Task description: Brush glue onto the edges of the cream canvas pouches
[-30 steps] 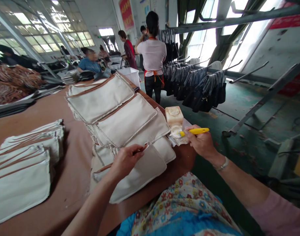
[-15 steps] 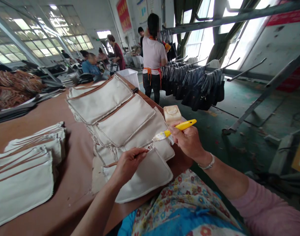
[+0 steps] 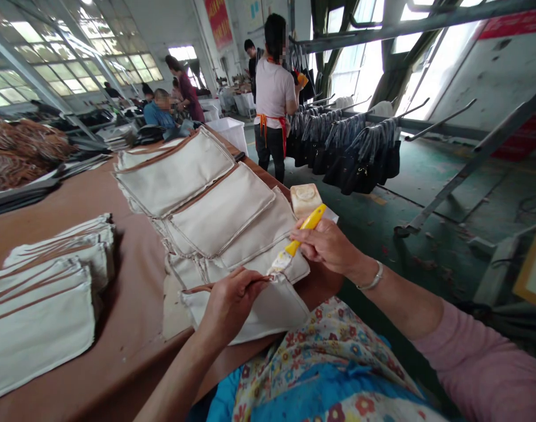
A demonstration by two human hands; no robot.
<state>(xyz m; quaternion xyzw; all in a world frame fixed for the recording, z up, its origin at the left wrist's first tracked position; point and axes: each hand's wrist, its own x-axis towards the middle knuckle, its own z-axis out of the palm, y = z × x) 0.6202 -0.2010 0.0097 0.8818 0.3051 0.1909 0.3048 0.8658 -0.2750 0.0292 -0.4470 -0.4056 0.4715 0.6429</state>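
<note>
Fingers of my left hand (image 3: pixel 235 302) pinch the top edge of a cream fabric piece (image 3: pixel 268 313) at the table's near edge. My right hand (image 3: pixel 323 243) is closed round a yellow-handled brush (image 3: pixel 311 221). The brush's white-coated bristles (image 3: pixel 280 262) touch the edge of that piece, just beside my left fingertips. Behind it, more cream pieces (image 3: pixel 224 208) with brown edging lie overlapped in a row. A whitish square container (image 3: pixel 305 198) stands at the table's right edge, just beyond my right hand.
Another stack of cream pieces (image 3: pixel 39 328) lies on the brown table (image 3: pixel 136 281) at left. Brown strips (image 3: pixel 28 152) are heaped at the far left. Black bags (image 3: pixel 351 167) hang on a metal rack at right. A person (image 3: pixel 274 88) stands beside it; others are farther back.
My right hand has moved left and tilted the brush more upright, bringing its bristles down onto the fabric edge. The piece's held edge looks more lifted and folded at my left hand.
</note>
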